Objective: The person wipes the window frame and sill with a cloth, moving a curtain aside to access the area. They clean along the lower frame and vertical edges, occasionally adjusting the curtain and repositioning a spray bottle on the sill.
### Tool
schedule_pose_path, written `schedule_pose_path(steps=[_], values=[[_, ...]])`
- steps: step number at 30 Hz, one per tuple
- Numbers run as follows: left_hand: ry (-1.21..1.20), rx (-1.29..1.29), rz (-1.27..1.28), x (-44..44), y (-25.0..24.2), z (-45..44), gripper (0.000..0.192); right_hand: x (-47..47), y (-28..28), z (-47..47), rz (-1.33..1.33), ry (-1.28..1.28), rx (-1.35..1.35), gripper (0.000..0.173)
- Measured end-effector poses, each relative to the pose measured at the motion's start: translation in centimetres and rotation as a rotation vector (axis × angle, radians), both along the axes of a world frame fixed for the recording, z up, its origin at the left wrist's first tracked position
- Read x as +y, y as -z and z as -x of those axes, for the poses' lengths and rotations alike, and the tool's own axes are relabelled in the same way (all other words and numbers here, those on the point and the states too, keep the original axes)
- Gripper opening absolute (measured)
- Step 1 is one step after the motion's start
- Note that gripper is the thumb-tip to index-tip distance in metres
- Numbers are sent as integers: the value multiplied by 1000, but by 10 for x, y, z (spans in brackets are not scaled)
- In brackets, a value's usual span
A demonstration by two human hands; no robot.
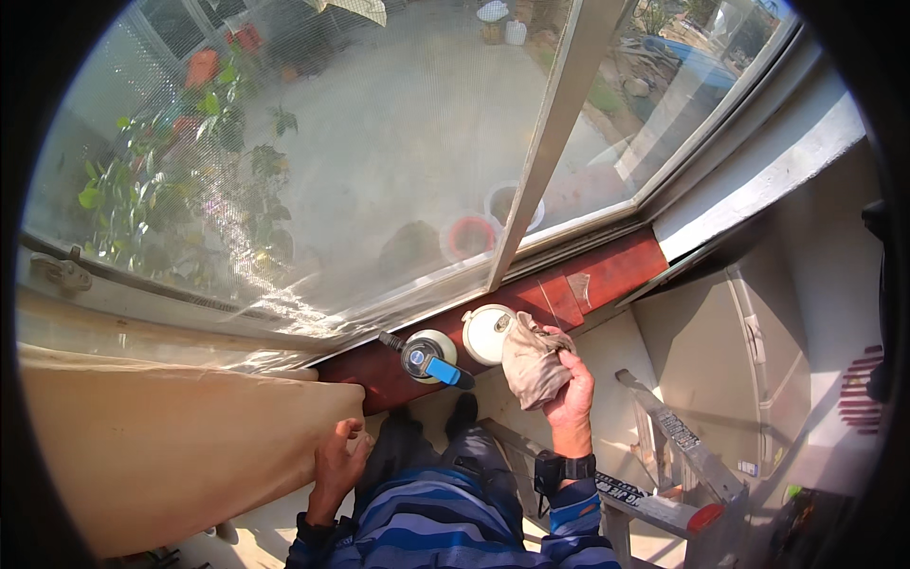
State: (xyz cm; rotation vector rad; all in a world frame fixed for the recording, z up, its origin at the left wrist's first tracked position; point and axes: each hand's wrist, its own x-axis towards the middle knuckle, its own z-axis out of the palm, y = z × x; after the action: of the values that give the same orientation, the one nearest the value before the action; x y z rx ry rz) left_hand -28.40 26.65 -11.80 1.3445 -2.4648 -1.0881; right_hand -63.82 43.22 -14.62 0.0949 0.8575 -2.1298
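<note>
My right hand (574, 398) grips a crumpled beige cloth (534, 366), bunched over the right edge of a round white lidded container (483, 336). That container stands on a reddish-brown windowsill (526, 302). To its left, on the same sill, is a pressure sprayer (419, 359) with a black head and a blue trigger (443, 370), seen from above. Low on the left, my left hand (341, 455) is held with bent, spread fingers and nothing visible in it. It is beside the edge of a beige curtain (213, 441); I cannot tell whether they touch.
A window with an insect screen (398, 142) and a metal frame post (547, 142) rises beyond the sill. An aluminium stepladder (675, 434) stands at my right, near a large beige case-like object (718, 348). Potted plants (178, 178) show through the window.
</note>
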Motion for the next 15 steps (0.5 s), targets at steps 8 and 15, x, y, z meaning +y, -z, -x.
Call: schedule_pose_path(steps=[8,15], values=[[180,452,-312,0,-58,77,65,-24,-73,-38,76,-81,143,60],[398,590,-122,-7,-71,107,69,-35,-82,-111,49,-193,228,78]])
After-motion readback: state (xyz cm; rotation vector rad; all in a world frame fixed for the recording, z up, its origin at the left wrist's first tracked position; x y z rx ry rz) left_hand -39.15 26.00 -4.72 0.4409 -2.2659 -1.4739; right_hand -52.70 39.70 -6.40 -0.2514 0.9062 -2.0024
